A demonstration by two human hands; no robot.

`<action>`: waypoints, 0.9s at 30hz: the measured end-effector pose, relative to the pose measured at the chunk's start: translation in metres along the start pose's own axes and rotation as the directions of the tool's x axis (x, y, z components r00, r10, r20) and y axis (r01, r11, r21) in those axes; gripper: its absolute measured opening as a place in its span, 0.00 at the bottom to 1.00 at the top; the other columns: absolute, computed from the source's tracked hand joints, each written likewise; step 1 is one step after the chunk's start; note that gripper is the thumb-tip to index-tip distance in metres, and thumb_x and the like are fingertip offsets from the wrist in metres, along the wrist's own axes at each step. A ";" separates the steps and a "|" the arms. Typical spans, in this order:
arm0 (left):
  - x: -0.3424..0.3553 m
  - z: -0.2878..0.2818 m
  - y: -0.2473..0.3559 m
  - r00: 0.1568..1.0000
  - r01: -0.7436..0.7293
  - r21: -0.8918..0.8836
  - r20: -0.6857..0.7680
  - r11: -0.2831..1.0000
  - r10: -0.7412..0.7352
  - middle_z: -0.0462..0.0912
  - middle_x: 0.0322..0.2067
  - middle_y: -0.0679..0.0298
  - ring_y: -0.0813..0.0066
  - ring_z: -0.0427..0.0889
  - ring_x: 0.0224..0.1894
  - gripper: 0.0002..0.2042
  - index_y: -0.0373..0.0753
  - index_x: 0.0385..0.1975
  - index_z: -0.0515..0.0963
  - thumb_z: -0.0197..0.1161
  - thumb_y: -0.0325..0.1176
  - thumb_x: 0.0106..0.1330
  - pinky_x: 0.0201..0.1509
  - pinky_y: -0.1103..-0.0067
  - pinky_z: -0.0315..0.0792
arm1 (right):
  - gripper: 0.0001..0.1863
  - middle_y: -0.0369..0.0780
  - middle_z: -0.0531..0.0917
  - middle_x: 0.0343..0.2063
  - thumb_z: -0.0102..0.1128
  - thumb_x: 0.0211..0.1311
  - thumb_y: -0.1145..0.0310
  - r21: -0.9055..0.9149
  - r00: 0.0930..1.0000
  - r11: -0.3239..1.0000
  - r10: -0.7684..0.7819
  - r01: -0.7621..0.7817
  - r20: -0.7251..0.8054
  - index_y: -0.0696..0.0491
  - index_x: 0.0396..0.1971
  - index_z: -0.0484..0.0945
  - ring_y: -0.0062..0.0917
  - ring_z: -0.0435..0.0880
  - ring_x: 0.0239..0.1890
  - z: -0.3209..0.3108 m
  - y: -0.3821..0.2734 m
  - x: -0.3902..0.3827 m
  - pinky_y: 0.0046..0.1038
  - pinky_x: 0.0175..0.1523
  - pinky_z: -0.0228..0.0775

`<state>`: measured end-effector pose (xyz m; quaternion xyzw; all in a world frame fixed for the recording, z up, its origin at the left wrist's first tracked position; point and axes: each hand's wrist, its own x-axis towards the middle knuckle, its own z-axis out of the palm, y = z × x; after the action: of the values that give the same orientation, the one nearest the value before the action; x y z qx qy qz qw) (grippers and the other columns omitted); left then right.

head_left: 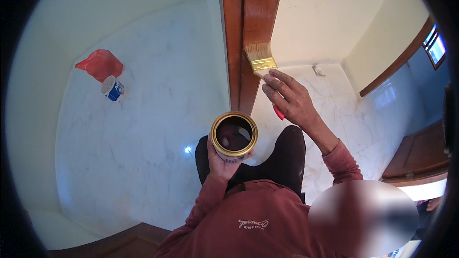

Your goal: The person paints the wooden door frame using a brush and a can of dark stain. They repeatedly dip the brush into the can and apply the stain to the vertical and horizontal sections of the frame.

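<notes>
My left hand (222,165) is wrapped round an open metal can (234,153) with a gold rim, held upright in front of my body. Dark brown, glossy liquid shows inside it. In my right hand (294,99) is a flat paintbrush (263,64) with pale bristles and a gold-coloured ferrule; a red handle end shows under my fingers. The bristles meet the face of a reddish-brown wooden door frame (258,14), which runs upward ahead of me. Its wood looks shiny.
On the white marbled floor (138,148) at left stand a red plastic bag (102,65) and a blue-and-white tub (113,90). A small crumpled scrap (318,70) lies by the right wall. Another wooden door (416,155) is at far right, and a person's hand (433,204) shows at the lower right.
</notes>
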<state>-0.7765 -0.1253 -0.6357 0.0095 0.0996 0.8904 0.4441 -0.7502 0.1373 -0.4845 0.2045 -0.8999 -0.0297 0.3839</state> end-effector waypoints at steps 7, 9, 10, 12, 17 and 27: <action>0.003 -0.012 -0.005 0.998 0.009 -0.053 0.059 0.999 -0.006 0.69 0.70 0.54 0.48 0.72 0.70 0.39 0.49 0.74 0.63 0.50 0.70 0.72 0.61 0.43 0.76 | 0.07 0.46 0.86 0.39 0.68 0.67 0.72 0.705 0.809 0.618 0.578 -0.348 -0.106 0.59 0.40 0.83 0.34 0.88 0.43 -0.055 -0.009 -0.003 0.32 0.47 0.82; 0.005 -0.016 -0.010 0.996 0.019 -0.077 0.083 0.997 -0.012 0.69 0.71 0.54 0.48 0.71 0.71 0.39 0.49 0.74 0.63 0.50 0.70 0.72 0.62 0.43 0.76 | 0.08 0.45 0.86 0.37 0.68 0.66 0.72 0.896 0.707 0.260 0.703 -0.359 0.079 0.60 0.40 0.83 0.31 0.88 0.36 -0.074 -0.014 0.006 0.30 0.40 0.83; 0.010 -0.015 -0.013 0.997 0.034 -0.050 0.071 0.998 -0.030 0.68 0.71 0.55 0.49 0.71 0.71 0.39 0.50 0.74 0.63 0.50 0.70 0.72 0.63 0.44 0.76 | 0.08 0.43 0.85 0.35 0.68 0.66 0.72 0.906 0.696 0.224 0.711 -0.360 0.101 0.61 0.39 0.82 0.27 0.87 0.31 -0.081 -0.018 0.013 0.27 0.36 0.82; 0.013 -0.014 -0.015 0.999 0.034 -0.017 0.023 0.999 -0.033 0.68 0.72 0.56 0.51 0.71 0.72 0.39 0.51 0.74 0.64 0.49 0.71 0.72 0.64 0.46 0.75 | 0.08 0.43 0.85 0.34 0.68 0.66 0.72 0.891 0.738 0.189 0.642 -0.413 0.206 0.60 0.39 0.82 0.26 0.87 0.32 -0.084 -0.021 0.023 0.27 0.35 0.82; 0.017 -0.011 -0.018 0.999 0.034 -0.014 0.020 0.999 -0.034 0.70 0.71 0.57 0.54 0.72 0.71 0.39 0.51 0.75 0.65 0.46 0.71 0.73 0.69 0.47 0.71 | 0.07 0.35 0.83 0.28 0.69 0.63 0.71 0.740 0.722 0.237 0.531 -0.630 0.444 0.59 0.34 0.82 0.16 0.81 0.28 -0.068 -0.041 0.038 0.21 0.34 0.73; 0.015 -0.008 -0.015 0.997 0.016 -0.055 -0.068 0.998 -0.020 0.71 0.69 0.55 0.47 0.77 0.66 0.38 0.50 0.74 0.63 0.49 0.70 0.73 0.59 0.44 0.80 | 0.06 0.35 0.82 0.29 0.66 0.61 0.72 0.551 0.662 0.371 0.479 -0.747 0.576 0.59 0.31 0.81 0.17 0.80 0.31 -0.035 -0.052 0.044 0.22 0.37 0.72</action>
<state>-0.7741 -0.1060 -0.6471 -0.0339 0.0908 0.8885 0.4486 -0.7353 0.0761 -0.4412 -0.0195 -0.8824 0.4608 0.0927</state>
